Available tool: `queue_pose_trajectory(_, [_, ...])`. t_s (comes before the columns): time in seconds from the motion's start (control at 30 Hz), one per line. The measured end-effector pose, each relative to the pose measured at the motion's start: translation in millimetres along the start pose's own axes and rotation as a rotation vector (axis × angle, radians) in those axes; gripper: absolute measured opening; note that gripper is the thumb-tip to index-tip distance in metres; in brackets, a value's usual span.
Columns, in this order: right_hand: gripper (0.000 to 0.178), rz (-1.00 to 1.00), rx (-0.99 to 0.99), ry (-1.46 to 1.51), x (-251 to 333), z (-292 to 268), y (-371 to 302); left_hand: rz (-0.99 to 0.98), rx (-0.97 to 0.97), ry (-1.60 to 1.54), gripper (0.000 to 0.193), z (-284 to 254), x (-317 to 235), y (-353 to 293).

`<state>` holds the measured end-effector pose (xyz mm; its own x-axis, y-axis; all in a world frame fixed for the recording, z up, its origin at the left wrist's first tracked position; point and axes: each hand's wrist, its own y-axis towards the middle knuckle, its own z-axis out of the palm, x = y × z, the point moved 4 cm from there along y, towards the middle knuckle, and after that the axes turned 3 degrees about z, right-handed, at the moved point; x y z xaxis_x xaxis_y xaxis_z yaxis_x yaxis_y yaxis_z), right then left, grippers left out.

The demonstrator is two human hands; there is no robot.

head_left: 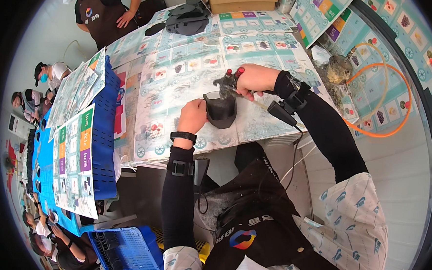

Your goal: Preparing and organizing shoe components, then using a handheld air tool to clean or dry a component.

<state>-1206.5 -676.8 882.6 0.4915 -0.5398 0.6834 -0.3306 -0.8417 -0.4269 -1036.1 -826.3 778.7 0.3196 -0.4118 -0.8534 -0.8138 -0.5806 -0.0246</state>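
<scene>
My left hand (192, 116) grips the left rim of a dark grey, cup-shaped moulded piece (222, 116), its hollow side turned up, near the table's front edge. My right hand (257, 79) is wrapped round a small spray gun (226, 84) crusted with grey residue and fitted with red knobs. The gun's front end is just above the piece's far rim; I cannot tell whether they touch. Part of the gun is hidden behind my fingers. Black straps with small boxes sit on both my sleeved forearms.
Printed sheets cover the table (189, 80). A pile of dark grey pieces (185, 18) lies at the back, near a cardboard box (242, 0). At right stands a crusted pot (338, 69) with an orange hose (407, 103). Blue crates (105, 144) flank the left; a person (102, 11) stands beyond.
</scene>
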Motion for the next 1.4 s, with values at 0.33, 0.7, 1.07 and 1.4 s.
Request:
queue_pose_trajectory(0.33, [0.014,0.02,-0.041,-0.011,5,-4,0,0.015,-0.017,-0.007,0.034,1,-7,-3])
queue_pose_trajectory(0.7, [0.013,0.079,-0.007,-0.319,31,-13,36,0.016,-0.058,-0.047,0.033,3,-4,-2])
queue_pose_trajectory(1.07, [0.01,0.093,0.039,-0.249,21,-13,49,0.018,-0.055,-0.083,0.033,3,-2,-2])
queue_pose_trajectory(1.4, [0.009,0.167,0.155,-0.336,10,-15,19,0.028,-0.053,-0.112,0.035,2,-13,-4])
